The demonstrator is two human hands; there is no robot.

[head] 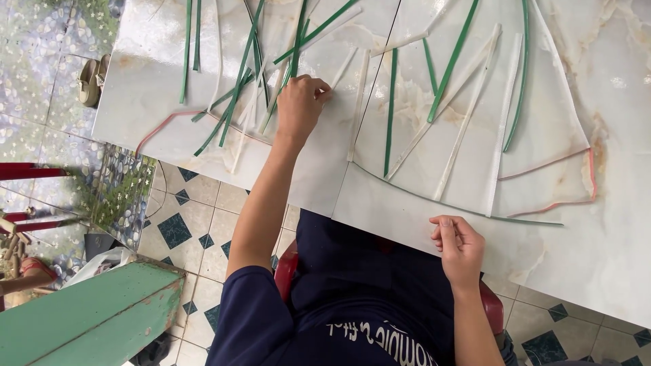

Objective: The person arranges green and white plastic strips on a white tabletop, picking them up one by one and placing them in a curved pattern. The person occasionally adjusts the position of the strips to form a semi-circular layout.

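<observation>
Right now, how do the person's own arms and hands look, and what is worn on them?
Both the left hand and right hand are bare: no gloves, rings or watch visible. The forearms are uncovered. A dark navy short sleeve covers the left upper arm.

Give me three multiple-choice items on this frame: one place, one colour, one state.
1. Where does the left hand rest?
A. on the pile of strips
B. on the green bench
C. on the floor

2. What colours are the strips on the table?
A. blue and yellow
B. green and white, a few pink
C. all black

3. How is the right hand?
A. flat and spread
B. gripping a tool
C. fingers curled at the table edge

Answers: 1 A, it lies on the strips at the far left. 2 B, those colours show. 3 C, the fingers bend inward; any thin strip held is unclear.
</observation>
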